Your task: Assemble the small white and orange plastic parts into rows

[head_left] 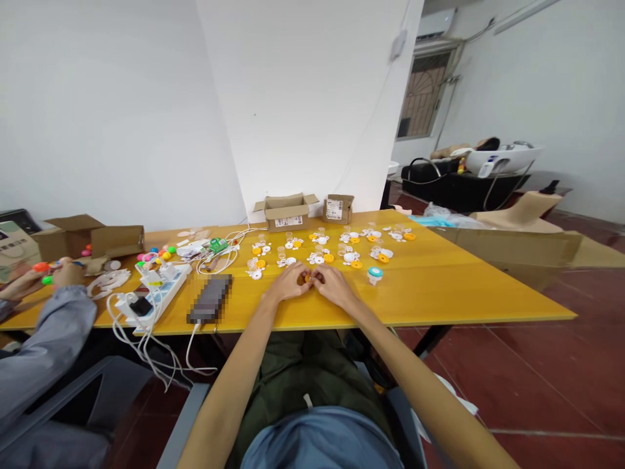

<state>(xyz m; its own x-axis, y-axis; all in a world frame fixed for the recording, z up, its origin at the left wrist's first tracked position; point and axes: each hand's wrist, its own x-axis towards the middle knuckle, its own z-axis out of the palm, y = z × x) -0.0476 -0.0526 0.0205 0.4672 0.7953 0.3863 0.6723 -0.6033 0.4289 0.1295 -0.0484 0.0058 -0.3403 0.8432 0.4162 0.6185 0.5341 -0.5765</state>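
My left hand (288, 283) and my right hand (334, 286) meet at the front of the yellow table. Both have their fingers closed on a small orange plastic piece (307, 278), mostly covered by the fingertips. Beyond them lie several small groups of loose plastic parts: a white disc (349, 257), an orange disc (356, 265) and a clear cup (288, 236) are among them. To the right of my right hand stands a small white piece with a teal ring top (375, 274).
Two cardboard boxes, an open one (287, 213) and a smaller one (338, 209), stand by the wall. Left are a dark phone-like device (211, 298) on a cable and a white power strip (168, 290). A co-worker's sleeved arm (58, 332) works at far left near coloured balls.
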